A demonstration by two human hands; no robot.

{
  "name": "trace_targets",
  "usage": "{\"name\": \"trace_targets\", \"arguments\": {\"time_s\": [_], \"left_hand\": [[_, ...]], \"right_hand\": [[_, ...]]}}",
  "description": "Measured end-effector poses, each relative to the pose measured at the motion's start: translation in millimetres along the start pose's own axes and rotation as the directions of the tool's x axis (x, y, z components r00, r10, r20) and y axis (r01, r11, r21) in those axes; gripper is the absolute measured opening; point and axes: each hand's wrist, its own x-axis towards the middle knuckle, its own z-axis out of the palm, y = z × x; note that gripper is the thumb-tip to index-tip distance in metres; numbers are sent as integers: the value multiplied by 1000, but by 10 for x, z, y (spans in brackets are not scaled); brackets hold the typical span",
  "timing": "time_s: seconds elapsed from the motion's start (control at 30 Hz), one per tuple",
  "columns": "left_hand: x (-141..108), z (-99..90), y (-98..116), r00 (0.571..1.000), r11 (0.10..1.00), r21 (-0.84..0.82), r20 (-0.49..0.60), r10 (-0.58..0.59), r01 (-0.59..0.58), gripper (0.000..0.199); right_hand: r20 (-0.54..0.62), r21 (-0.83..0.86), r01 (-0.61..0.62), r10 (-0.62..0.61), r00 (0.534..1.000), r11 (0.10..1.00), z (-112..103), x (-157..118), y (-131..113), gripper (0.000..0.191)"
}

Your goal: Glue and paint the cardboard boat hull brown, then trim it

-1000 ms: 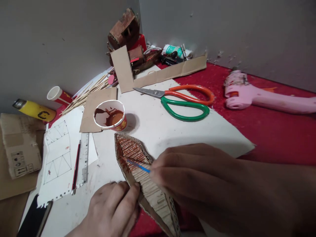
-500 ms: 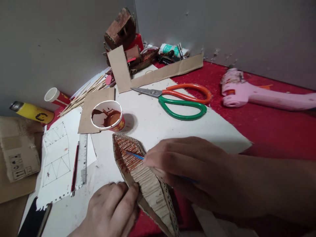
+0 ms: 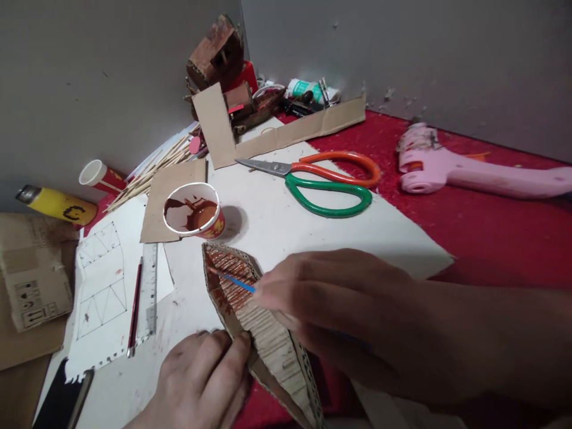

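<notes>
Brush pinched in right hand, bristles beyond left hand, which grips 1 wall of cardboard boat; light strokes along grooves likely coat evenly.

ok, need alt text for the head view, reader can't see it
A right hand holds a blue paintbrush inside a boat-shaped cardboard piece, its far end coated reddish brown, while the left hand steadies its edge. Beyond, on a white sheet, are a paper cup of brown paint and orange-and-green scissors.
</notes>
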Motion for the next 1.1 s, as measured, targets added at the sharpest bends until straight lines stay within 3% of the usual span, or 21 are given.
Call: {"name": "trace_targets", "arguments": {"time_s": [0.2,0.37,0.53,0.73,0.9,1.1], "left_hand": [[15,-15,0,1000,1000,-3,-3,-4,4,22],[41,-16,-3,1000,1000,0,0,-13,13,22],[38,0,-4,1000,1000,-5,-5,-7,7,22],[48,-22,-7,1000,1000,-6,-1,-7,7,21],[37,-28,6,1000,1000,6,13,-2,2,22],[27,-17,5,1000,1000,-14,10,-11,11,23]], "right_hand": [[-55,-63,-38,35,998,997,-16,6,-21,16],[20,-41,-32,33,999,999,-22,-13,-31,18],[-28,-98,-53,50,998,994,-25,13,-12,18],[-3,-82,-13,13,1000,997,-10,6,5,18],[-29,-127,-82,79,996,988,-20,1,-21,19],[-17,-128,-46,44,999,991,-23,11,-15,19]]}}
